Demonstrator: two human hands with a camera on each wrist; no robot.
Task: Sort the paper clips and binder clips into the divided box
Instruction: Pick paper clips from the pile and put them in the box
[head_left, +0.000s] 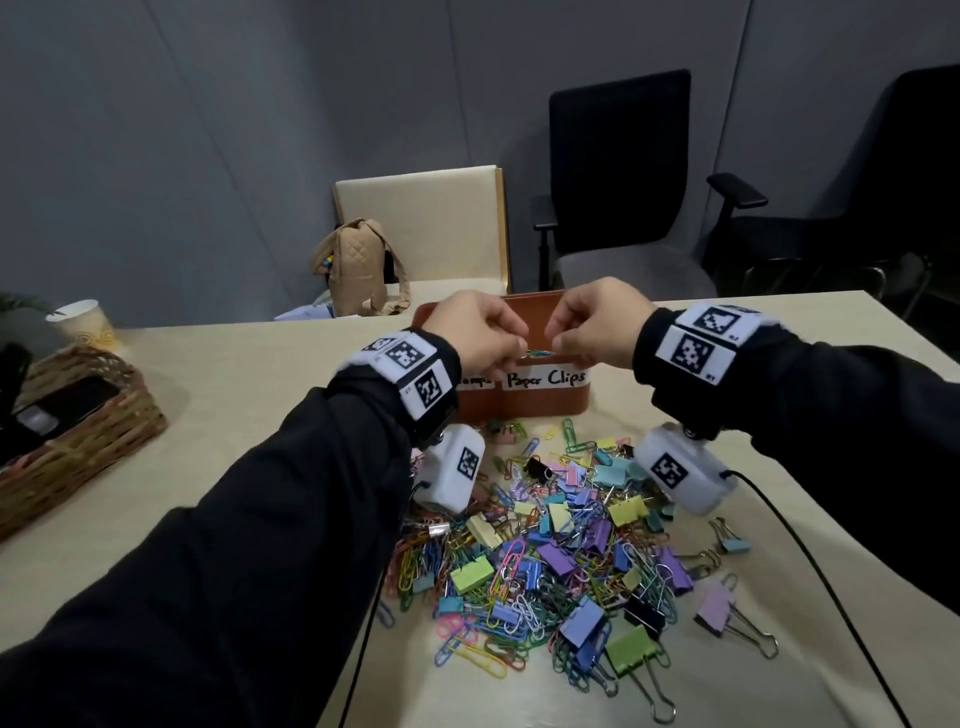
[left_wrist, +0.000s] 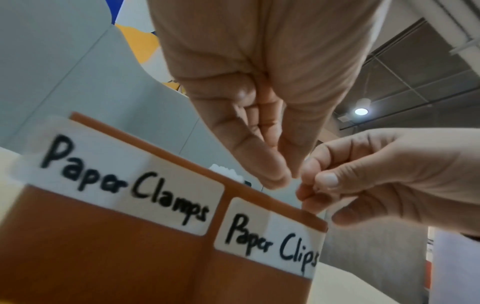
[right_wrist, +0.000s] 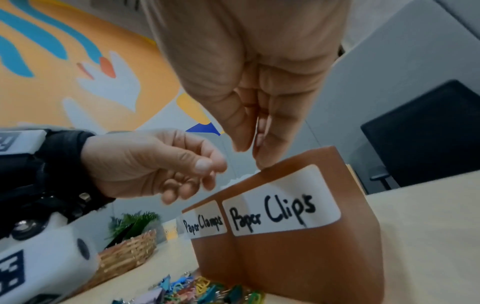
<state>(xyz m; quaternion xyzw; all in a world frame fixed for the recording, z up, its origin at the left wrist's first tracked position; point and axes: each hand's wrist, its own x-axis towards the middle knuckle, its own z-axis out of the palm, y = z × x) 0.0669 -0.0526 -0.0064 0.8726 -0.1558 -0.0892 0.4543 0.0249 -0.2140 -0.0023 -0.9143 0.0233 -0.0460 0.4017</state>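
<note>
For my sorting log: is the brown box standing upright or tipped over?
Upright: the divided box stands on its base on the table, open top up, labels level.

Divided box (head_left: 524, 402): smooth matt brown plastic, white paper labels (head_left: 546, 378). Paper clips (head_left: 511, 564): coloured coated wire. Basket (head_left: 78, 441): rough woven wicker. Sleeves (head_left: 249, 545): black matt cloth.

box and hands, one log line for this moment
hands: both over paper clips side of box | between fingertips: paper clips | pile: unsorted
</note>
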